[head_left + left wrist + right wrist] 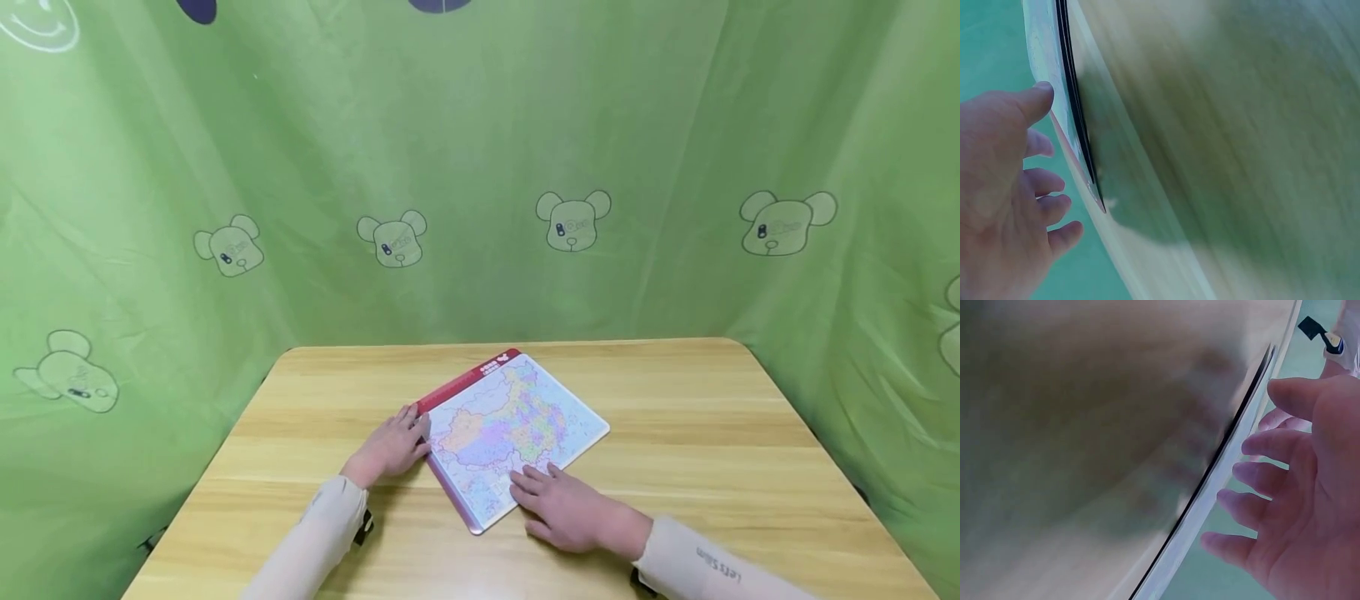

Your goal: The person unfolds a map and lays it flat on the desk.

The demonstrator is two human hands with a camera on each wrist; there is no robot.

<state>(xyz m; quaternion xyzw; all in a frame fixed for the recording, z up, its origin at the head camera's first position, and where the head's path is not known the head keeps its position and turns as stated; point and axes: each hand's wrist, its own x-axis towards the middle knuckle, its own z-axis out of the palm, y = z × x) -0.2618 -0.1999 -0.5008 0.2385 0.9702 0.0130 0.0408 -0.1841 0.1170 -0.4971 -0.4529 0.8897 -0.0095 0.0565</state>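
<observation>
A flat rectangular map board [491, 437], printed with a coloured map and a red strip along its far-left side, lies turned at an angle on the wooden table. At its left corner rests my left hand [392, 446], fingertips on the rim. In the left wrist view this hand [997, 181] has its thumb tip over the board's edge [1044, 53], its other fingers loosely bent. My right hand [573, 510] touches the near-right edge with spread fingers. The right wrist view shows the fingers of that hand [1300, 500] straight beside the board's thin dark-lined side [1207, 494].
The light wooden table [697, 417] extends around the board on every side. Behind it and at both sides hangs a green curtain [480, 308] with bear-head prints. Dark straps [364, 528] show at the cuffs of the pale sleeves.
</observation>
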